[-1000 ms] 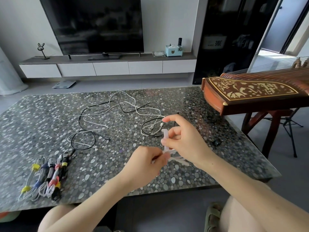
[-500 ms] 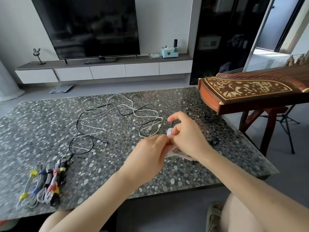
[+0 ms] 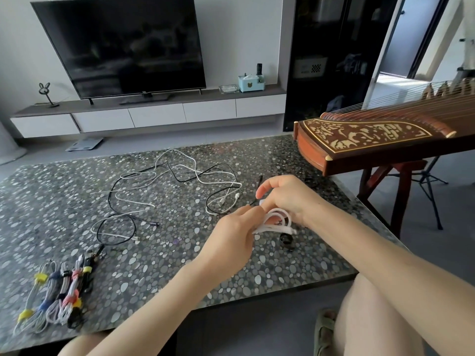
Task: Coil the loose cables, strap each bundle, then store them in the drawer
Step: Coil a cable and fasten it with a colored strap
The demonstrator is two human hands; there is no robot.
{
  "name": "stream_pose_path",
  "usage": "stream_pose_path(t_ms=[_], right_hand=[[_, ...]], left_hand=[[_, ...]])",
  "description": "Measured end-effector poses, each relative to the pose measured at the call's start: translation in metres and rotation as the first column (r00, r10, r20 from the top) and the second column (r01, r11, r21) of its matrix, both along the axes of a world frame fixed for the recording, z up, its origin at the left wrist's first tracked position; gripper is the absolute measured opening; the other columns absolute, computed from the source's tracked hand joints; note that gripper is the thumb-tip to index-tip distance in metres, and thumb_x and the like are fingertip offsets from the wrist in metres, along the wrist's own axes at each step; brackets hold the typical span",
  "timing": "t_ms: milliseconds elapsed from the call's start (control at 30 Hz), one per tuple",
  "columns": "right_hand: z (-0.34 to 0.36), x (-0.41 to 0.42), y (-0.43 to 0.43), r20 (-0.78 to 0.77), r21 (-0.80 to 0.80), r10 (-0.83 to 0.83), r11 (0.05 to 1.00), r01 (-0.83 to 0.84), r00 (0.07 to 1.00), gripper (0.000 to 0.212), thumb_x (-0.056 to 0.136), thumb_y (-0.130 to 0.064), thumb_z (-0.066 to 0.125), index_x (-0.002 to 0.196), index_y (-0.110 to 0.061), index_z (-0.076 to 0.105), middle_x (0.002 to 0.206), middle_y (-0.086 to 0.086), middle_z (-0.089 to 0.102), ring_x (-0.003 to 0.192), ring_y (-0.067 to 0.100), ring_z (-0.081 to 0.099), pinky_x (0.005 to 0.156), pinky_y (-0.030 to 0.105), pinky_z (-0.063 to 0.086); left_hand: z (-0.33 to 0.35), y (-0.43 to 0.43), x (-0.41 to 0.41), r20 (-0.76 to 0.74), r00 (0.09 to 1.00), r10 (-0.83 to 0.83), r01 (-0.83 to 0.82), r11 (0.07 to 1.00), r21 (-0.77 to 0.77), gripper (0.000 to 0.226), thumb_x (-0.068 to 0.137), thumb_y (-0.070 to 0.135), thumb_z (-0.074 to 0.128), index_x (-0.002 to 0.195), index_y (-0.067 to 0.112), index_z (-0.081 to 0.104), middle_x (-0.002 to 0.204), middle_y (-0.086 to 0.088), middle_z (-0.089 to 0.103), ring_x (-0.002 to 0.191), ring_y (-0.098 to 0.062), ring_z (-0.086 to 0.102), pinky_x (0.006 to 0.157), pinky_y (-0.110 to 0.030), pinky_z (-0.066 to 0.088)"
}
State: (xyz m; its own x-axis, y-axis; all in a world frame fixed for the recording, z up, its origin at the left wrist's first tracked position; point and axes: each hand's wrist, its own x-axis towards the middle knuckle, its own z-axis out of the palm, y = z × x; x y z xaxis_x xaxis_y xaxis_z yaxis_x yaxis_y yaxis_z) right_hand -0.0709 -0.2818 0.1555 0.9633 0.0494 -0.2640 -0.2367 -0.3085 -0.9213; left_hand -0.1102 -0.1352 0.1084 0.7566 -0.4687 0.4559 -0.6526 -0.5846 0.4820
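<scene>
Hands, two, bare, held together above the tabletop (image 3: 295,268), right of its middle and toward the near edge.

Left hand (image 3: 231,237): fingers curled, tips pinching the left end of a coiled white cable (image 3: 275,228).

Right hand (image 3: 288,199): thumb and lower fingers bent around the same coil from the right, forefinger lifted and arched above it. The coil's loops show between the two hands, raised off the surface.

Loose cables (image 3: 177,177): several, white and black, tangled and spread from the middle of the tabletop toward the far edge; one black loop lies nearer the left side.

Strapped bundles (image 3: 59,291): a row lying side by side at the near left corner, bound with yellow, blue, pink and black straps.

Small dark object (image 3: 286,241): on the tabletop just below the coil; too unclear to identify.

Zither (image 3: 372,140): red-brown with gold pattern, on a stand, its end overhanging the far right corner.

Television (image 3: 123,44): dark, on the wall above a long low cabinet (image 3: 154,114) beyond the far edge.
</scene>
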Motion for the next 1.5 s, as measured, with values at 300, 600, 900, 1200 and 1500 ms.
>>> stream_pose_path(t_ms=[300, 600, 900, 1200, 1500], right_hand=[[-0.039, 0.004, 0.005, -0.263, 0.195, -0.039, 0.976, 0.093, 0.964, 0.023, 0.089, 0.01, 0.05, 0.071, -0.003, 0.058, 0.047, 0.009, 0.06, 0.037, 0.016, 0.057, 0.038, 0.022, 0.049], [-0.065, -0.012, -0.01, -0.075, 0.494, 0.123, 0.866, -0.07, 0.99, 0.016, 0.087, -0.002, 0.061, 0.095, 0.011, 0.066, 0.08, 0.014, 0.069, 0.072, 0.019, 0.068, 0.067, 0.026, 0.058], [-0.054, -0.037, -0.012, 0.503, -0.317, 0.178, 0.948, -0.011, 0.845, 0.031, 0.075, -0.055, 0.06, 0.079, -0.027, 0.072, 0.086, -0.008, 0.058, 0.081, 0.008, 0.053, 0.074, 0.026, 0.045], [-0.027, -0.07, -0.004, 0.371, -0.309, 0.291, 0.934, -0.178, 0.882, 0.028, 0.091, -0.023, 0.058, 0.066, -0.016, 0.068, 0.053, -0.007, 0.065, 0.045, 0.012, 0.052, 0.049, 0.029, 0.045], [0.004, -0.052, 0.006, 0.0, 0.261, 0.065, 0.963, -0.063, 0.998, 0.022, 0.089, -0.008, 0.06, 0.07, 0.002, 0.066, 0.052, 0.007, 0.06, 0.043, 0.011, 0.044, 0.039, 0.019, 0.033]], left_hand=[[-0.015, 0.009, -0.005, -0.456, 0.886, -0.079, -0.059, 0.958, -0.279, 0.009, 0.094, 0.003, 0.051, 0.085, 0.004, 0.051, 0.066, -0.007, 0.054, 0.055, -0.013, 0.045, 0.053, -0.025, 0.037], [-0.007, 0.016, -0.004, -0.387, 0.921, 0.039, -0.173, 0.933, -0.316, 0.008, 0.091, 0.01, 0.059, 0.084, 0.011, 0.058, 0.062, -0.006, 0.065, 0.051, -0.018, 0.06, 0.051, -0.025, 0.049], [0.009, 0.016, 0.001, -0.63, 0.542, -0.556, -0.508, 0.38, -0.773, 0.011, 0.08, 0.004, 0.055, 0.074, 0.004, 0.046, 0.059, -0.008, 0.054, 0.039, -0.008, 0.038, 0.034, -0.016, 0.032], [-0.001, 0.012, -0.003, -0.689, 0.652, -0.317, -0.459, 0.559, -0.691, 0.015, 0.086, -0.002, 0.059, 0.072, 0.002, 0.055, 0.061, -0.009, 0.059, 0.045, -0.01, 0.043, 0.04, -0.017, 0.035], [-0.001, 0.006, -0.01, 0.01, 0.988, 0.152, -0.142, 0.945, -0.294, 0.019, 0.082, 0.001, 0.061, 0.067, 0.011, 0.059, 0.055, 0.015, 0.044, 0.053, -0.003, 0.043, 0.049, -0.009, 0.029]])
